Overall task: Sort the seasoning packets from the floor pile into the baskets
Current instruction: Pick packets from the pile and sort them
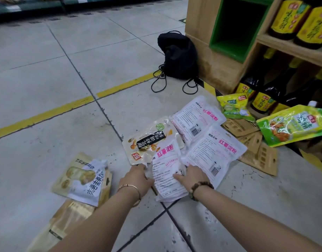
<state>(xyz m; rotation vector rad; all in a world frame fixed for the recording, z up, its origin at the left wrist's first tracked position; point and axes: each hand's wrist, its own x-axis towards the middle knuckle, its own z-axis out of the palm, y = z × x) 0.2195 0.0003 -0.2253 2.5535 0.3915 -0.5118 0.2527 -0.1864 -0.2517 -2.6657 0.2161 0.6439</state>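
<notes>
On the grey tiled floor (47, 73), far left, lies a beige paper packet with a white label (80, 179) on top of flat tan kraft packets (65, 220). The left hand (138, 179), a thin gold bangle at its wrist, pinches the left edge of a white plastic packet with pink lettering (165, 166), fingers curled together round that edge. This packet lies low in the floor pile, overlapping a cream packet with a black label (147, 140). The right hand (191, 177), in a dark beaded bracelet, grips the packet's right edge: thumb on its face, other fingers hidden beneath. Just right are two more white packets (213, 151), then brown card packets (256, 155), and a green stand-up pouch (294, 124) against a wooden shelf of dark bottles (283, 44). A black backpack (180, 55) sits behind.
</notes>
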